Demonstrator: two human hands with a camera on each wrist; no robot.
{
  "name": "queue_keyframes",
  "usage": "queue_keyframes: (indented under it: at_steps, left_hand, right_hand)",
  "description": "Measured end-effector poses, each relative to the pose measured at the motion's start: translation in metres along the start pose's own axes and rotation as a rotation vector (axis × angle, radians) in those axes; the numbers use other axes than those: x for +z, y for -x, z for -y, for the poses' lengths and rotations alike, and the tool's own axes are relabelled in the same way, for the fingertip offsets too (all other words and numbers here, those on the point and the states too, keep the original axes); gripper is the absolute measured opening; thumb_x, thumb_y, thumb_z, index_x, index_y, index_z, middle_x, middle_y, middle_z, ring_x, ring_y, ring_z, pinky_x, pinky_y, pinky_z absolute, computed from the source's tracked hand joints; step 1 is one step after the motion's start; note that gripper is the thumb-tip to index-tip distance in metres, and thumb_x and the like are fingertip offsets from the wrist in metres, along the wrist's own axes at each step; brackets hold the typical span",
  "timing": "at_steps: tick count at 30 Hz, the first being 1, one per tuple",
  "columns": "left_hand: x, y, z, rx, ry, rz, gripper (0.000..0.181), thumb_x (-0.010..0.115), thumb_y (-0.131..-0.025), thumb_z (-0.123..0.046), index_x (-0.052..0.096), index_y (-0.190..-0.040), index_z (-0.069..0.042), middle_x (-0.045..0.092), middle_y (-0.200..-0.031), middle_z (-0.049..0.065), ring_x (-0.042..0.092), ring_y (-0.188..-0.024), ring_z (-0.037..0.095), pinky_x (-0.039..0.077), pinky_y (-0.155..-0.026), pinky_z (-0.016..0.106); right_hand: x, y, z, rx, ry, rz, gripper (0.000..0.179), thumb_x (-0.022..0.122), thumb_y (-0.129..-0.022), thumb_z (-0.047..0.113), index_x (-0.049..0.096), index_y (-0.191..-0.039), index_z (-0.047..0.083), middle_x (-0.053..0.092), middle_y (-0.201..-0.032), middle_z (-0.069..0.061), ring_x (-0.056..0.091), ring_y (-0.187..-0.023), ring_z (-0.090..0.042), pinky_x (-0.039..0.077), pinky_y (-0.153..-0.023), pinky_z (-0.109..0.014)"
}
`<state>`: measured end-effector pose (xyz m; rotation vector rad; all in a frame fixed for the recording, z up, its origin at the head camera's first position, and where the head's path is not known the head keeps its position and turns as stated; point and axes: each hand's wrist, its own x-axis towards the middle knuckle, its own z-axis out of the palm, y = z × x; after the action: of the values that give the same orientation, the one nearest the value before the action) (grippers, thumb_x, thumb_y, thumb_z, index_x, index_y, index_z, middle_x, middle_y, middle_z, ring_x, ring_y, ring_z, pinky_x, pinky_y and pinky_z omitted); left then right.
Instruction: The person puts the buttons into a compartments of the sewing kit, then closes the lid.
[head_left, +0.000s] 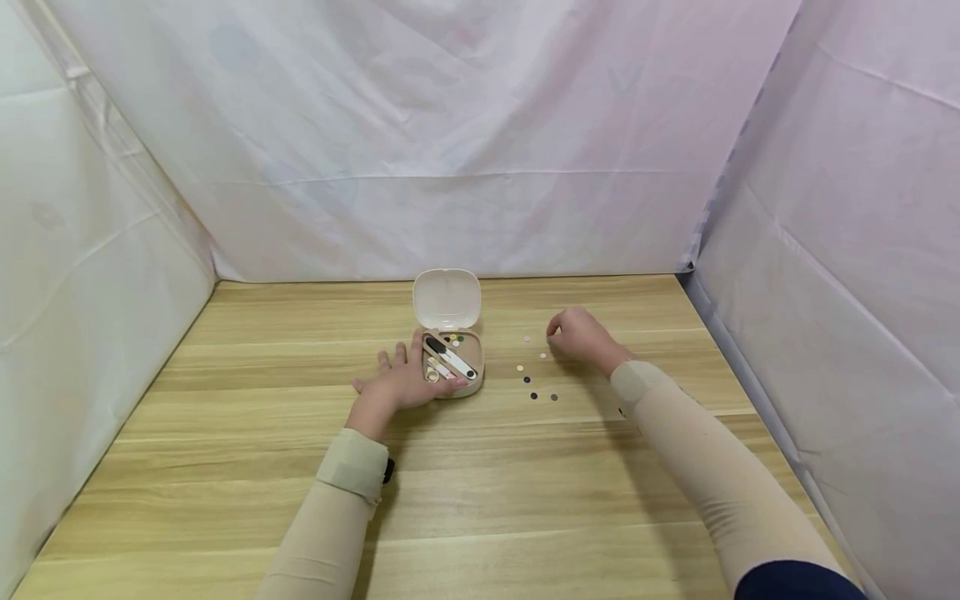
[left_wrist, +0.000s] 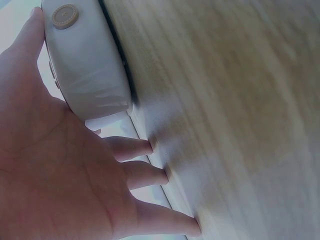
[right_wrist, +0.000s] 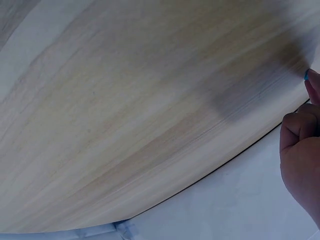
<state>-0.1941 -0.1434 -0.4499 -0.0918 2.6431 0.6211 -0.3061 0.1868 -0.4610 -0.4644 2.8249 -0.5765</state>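
A small beige sewing kit box (head_left: pixel 480 375) stands on the table with its lid (head_left: pixel 447 298) raised. In it lie black-and-white thread snips (head_left: pixel 450 357), several small buttons (head_left: pixel 455 338) in the back corner and a ring-shaped piece (head_left: pixel 432 376). My left hand (head_left: pixel 401 383) is spread at the box's left side, thumb across its front edge; in the left wrist view the other fingertips (left_wrist: pixel 187 227) touch the tabletop. To the right, my right hand (head_left: pixel 583 337) pinches a tiny blue button (right_wrist: pixel 306 75), mostly covered by the fingertips, low over the table.
Several loose buttons lie between box and right hand, among them a yellow button (head_left: pixel 520 368), a navy button (head_left: pixel 527 380) and a brown button (head_left: pixel 554 397). The wooden table (head_left: pixel 480 517) is bordered by hanging white cloth (head_left: pixel 450 225) at the back and both sides.
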Motion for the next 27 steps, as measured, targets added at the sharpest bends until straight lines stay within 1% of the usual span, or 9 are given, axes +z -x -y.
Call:
queue_keyframes:
  at_steps: [3,10,19,23,27]
  left_hand:
    - [-0.0001,-0.0001,-0.0004,0.003,0.000,-0.001,0.138,0.056,-0.076,-0.099,-0.013,-0.172,-0.027,0.004,-0.179,0.024,-0.003,-0.163,0.056,0.002,-0.108,0.097]
    - [-0.0003,-0.0024,0.0002,0.006,-0.004,-0.007,0.138,0.056,-0.074,-0.099,-0.013,-0.172,-0.029,0.004,-0.180,0.022,-0.003,-0.164,0.055,0.002,-0.108,0.097]
    - [-0.0001,-0.0038,0.0013,0.006,-0.003,0.005,0.139,0.057,-0.075,-0.099,-0.013,-0.172,-0.028,0.004,-0.179,0.024,-0.004,-0.163,0.056,0.001,-0.107,0.097]
    - [-0.0007,-0.0039,0.0011,0.003,-0.002,0.007,0.138,0.057,-0.076,-0.098,-0.013,-0.172,-0.028,0.004,-0.179,0.024,-0.004,-0.164,0.056,0.001,-0.107,0.097]
    - [-0.0013,-0.0037,0.0014,-0.002,0.005,0.014,0.137,0.057,-0.077,-0.097,-0.014,-0.171,-0.029,0.002,-0.179,0.024,-0.005,-0.164,0.054,-0.001,-0.107,0.097]
  right_hand:
    - [0.0003,0.0010,-0.0006,0.002,-0.012,-0.006,0.019,0.066,-0.098,0.007,0.080,-0.107,0.000,0.079,-0.113,-0.017,0.063,-0.089,-0.023,0.053,-0.078,-0.034]
    - [0.0006,0.0008,-0.0023,-0.012,-0.004,-0.018,0.018,0.068,-0.098,0.009,0.080,-0.106,-0.001,0.079,-0.114,-0.018,0.065,-0.095,-0.025,0.057,-0.088,-0.041]
    - [-0.0023,0.0019,-0.0003,-0.004,-0.013,-0.012,0.015,0.066,-0.095,0.006,0.080,-0.099,0.001,0.078,-0.108,-0.016,0.063,-0.088,-0.024,0.054,-0.079,-0.036]
    - [-0.0041,0.0001,0.0008,-0.007,-0.003,-0.016,0.016,0.065,-0.093,0.006,0.080,-0.096,0.003,0.078,-0.107,-0.015,0.064,-0.091,-0.025,0.055,-0.085,-0.040]
    - [-0.0073,-0.0026,0.0038,-0.025,0.005,-0.027,0.016,0.066,-0.093,0.007,0.081,-0.097,0.003,0.079,-0.108,-0.015,0.065,-0.092,-0.026,0.056,-0.089,-0.043]
